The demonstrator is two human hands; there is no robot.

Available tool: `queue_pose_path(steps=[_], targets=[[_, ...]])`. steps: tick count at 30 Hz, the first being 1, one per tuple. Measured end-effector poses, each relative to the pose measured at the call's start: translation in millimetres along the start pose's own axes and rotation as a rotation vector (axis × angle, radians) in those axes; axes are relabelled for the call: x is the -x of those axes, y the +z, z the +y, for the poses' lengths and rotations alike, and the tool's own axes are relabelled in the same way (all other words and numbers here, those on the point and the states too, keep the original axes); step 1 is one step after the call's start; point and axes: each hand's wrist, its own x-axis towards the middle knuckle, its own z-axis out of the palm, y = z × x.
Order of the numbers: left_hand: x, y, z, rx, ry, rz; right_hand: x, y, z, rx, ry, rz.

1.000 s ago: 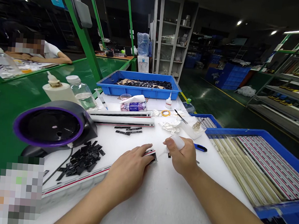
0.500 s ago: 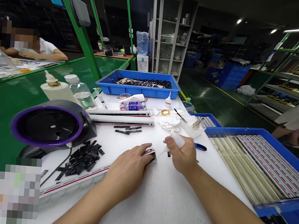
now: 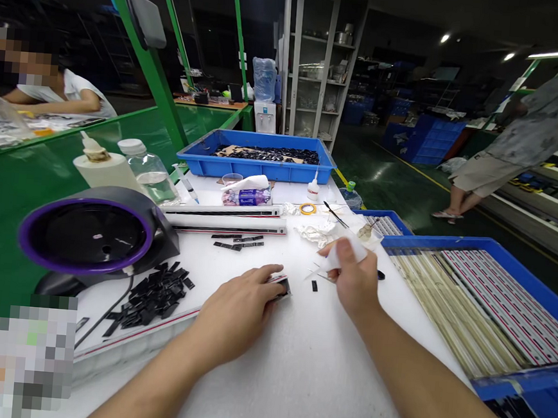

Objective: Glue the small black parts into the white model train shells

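My left hand [image 3: 239,315] is closed over the near end of a long white rail [image 3: 144,331] with a red stripe, which lies slanting across the white table; its dark end shows past my fingertips. My right hand [image 3: 358,276] grips a small white squeeze bottle [image 3: 338,255], tilted with its thin nozzle pointing down and left. Thin pointed metal tips, perhaps tweezers [image 3: 322,275], stick out beneath that hand. One small black piece [image 3: 315,286] lies flat on the table between my hands. A heap of similar black pieces [image 3: 153,296] sits behind the rail.
Two more rails [image 3: 224,226] lie farther back, near several black strips [image 3: 238,242]. A purple-rimmed fan-like device [image 3: 86,236] stands left. Blue trays hold black parts [image 3: 257,169] at the back and rails [image 3: 450,240] at right. Another person [image 3: 521,138] stands right; one sits left.
My right hand has shifted slightly right with the bottle, uncovering the small black piece and metal tips. My left hand stays on the rail. The person at right has come further into view.
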Motion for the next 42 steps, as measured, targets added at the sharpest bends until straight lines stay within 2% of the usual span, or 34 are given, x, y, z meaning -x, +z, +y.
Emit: queue_pose_path(steps=[2,5,8,11,14,16,18,22,25,30,34,36,38,39,42], targets=[[-4.5,-2.8,-7.6,0.069,0.012,-0.028,-11.0,-4.2,-3.9,-0.240,0.110,0.049],[-11.5,-5.8,-17.6,0.165,0.043,-0.072,-24.7,-11.6,-8.7,-0.484,0.242,-0.029],[-13.2,-6.8,-19.6,0.197,0.053,-0.080,-29.9,-16.8,-8.4,-0.567,0.358,-0.076],[-8.0,-5.5,-12.7,0.147,0.048,-0.059,-31.5,-17.7,-2.4,-0.612,0.454,-0.097],[-1.0,-2.0,-2.4,0.052,0.031,-0.012,-34.9,-14.9,7.2,-0.661,0.476,-0.129],[1.9,0.7,3.0,0.003,0.015,0.015,-37.7,-11.6,14.3,-0.612,0.418,-0.130],[2.8,2.8,5.9,-0.019,0.005,0.026,-39.1,-7.7,20.6,-0.438,0.339,-0.115],[2.3,4.3,6.1,-0.034,0.010,0.038,-34.8,1.0,27.7,0.213,0.054,-0.097],[2.8,4.2,5.3,-0.046,0.014,0.038,-29.5,7.3,29.2,0.538,-0.126,-0.156],[3.9,4.6,4.8,-0.049,0.015,0.039,-28.3,13.9,33.2,0.776,-0.169,-0.291],[2.6,5.1,4.1,-0.039,0.014,0.039,-26.3,16.4,34.3,0.825,-0.169,-0.339],[1.9,4.7,4.3,-0.038,0.018,0.037,-24.9,14.1,29.6,0.801,-0.213,-0.340],[1.9,3.7,4.7,-0.034,0.018,0.037,-26.3,5.1,20.2,0.734,-0.326,-0.277],[2.0,3.1,4.9,-0.029,0.018,0.037,-28.9,-2.7,14.2,0.694,-0.403,-0.202],[2.7,1.8,5.0,-0.020,0.015,0.038,-45.2,-38.1,-2.2,0.576,-0.555,0.198]])
